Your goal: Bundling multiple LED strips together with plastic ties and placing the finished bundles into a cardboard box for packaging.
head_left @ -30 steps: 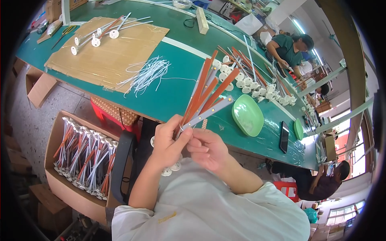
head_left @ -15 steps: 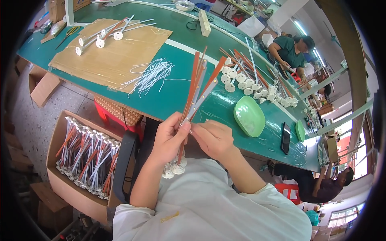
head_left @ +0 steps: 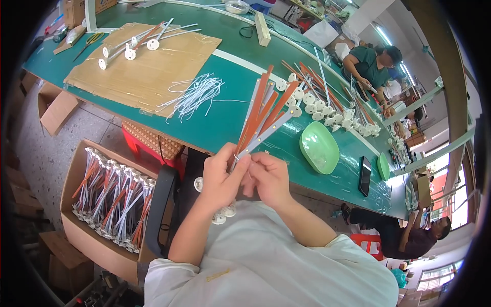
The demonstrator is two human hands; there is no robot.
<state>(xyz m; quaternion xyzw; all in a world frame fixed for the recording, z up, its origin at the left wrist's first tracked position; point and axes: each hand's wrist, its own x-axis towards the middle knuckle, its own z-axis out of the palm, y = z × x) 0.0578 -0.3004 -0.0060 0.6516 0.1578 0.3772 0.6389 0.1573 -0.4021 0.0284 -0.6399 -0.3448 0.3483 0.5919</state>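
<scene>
My left hand [head_left: 221, 176] is closed around a bundle of long strips [head_left: 258, 120], some orange-brown and some pale grey with small dots. The strips fan out above the fist. White round discs at their other ends [head_left: 219, 219] show below it, partly hidden by my wrist. A thin white tie [head_left: 236, 155] loops round the bundle by my left thumb. My right hand [head_left: 271, 179] is pinched close beside it at the tie; its fingertips partly hide what they grip. Loose white ties [head_left: 197, 97] lie heaped on the green table [head_left: 153, 123].
Several disc-ended strips [head_left: 130, 52] rest on a cardboard sheet [head_left: 179, 48]. More lie at right [head_left: 327, 110], behind a green bowl [head_left: 319, 148] and a phone [head_left: 364, 176]. A carton [head_left: 102, 250] of bundles stands at lower left. Two people work at right.
The bundle's strips have fanned wider and lean more to the right. A disc now shows left of my left hand. My right fingers have curled in closer to the tie.
</scene>
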